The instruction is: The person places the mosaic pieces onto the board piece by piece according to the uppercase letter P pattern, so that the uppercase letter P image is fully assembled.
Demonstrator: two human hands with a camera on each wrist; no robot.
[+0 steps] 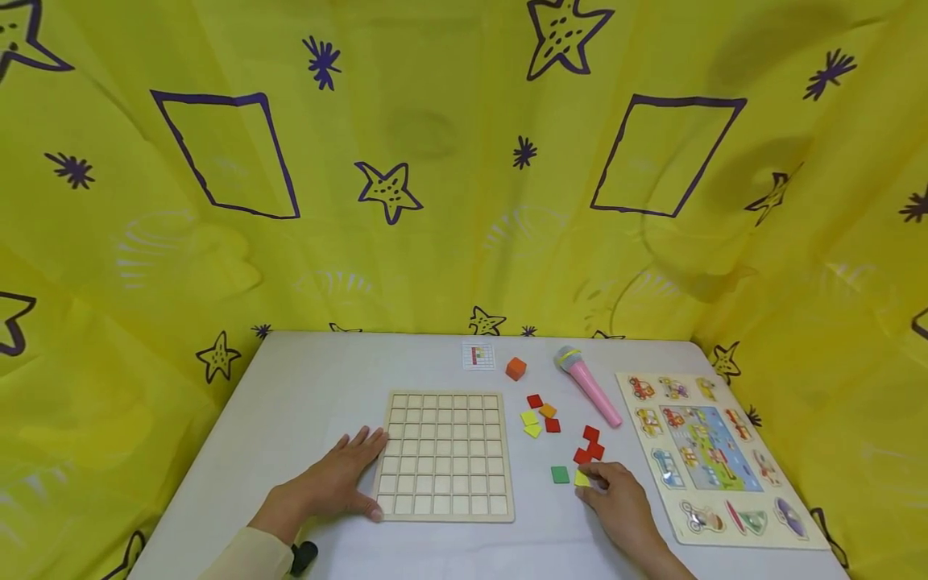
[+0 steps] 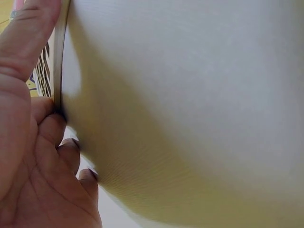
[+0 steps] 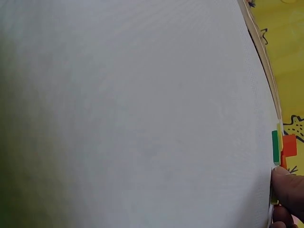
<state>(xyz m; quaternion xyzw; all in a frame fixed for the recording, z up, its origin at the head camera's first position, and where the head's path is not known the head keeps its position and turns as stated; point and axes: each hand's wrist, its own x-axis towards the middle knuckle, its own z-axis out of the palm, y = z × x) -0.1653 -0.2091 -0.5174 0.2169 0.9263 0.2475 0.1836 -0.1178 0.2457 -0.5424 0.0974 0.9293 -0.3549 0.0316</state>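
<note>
A wooden grid board (image 1: 445,456) with bare square cells lies on the table. My left hand (image 1: 341,475) rests at its left edge, fingers spread, the thumb by the near corner. In the left wrist view, the left hand (image 2: 42,156) touches the board's side (image 2: 59,57). My right hand (image 1: 620,503) pinches a yellow square tile (image 1: 582,478) between thumb and index finger, low at the table. Beside it lies a green tile (image 1: 560,474), and just beyond are several red tiles (image 1: 595,450). The right wrist view shows only the thumb (image 3: 287,187) and some fingertips.
Red, yellow and orange tiles (image 1: 553,425) lie right of the board. Behind them are an orange cube (image 1: 515,369), a pink toy microphone (image 1: 594,393) and a small pattern card (image 1: 478,356). A picture puzzle board (image 1: 714,451) lies at the right. Yellow curtains (image 1: 449,266) surround the table.
</note>
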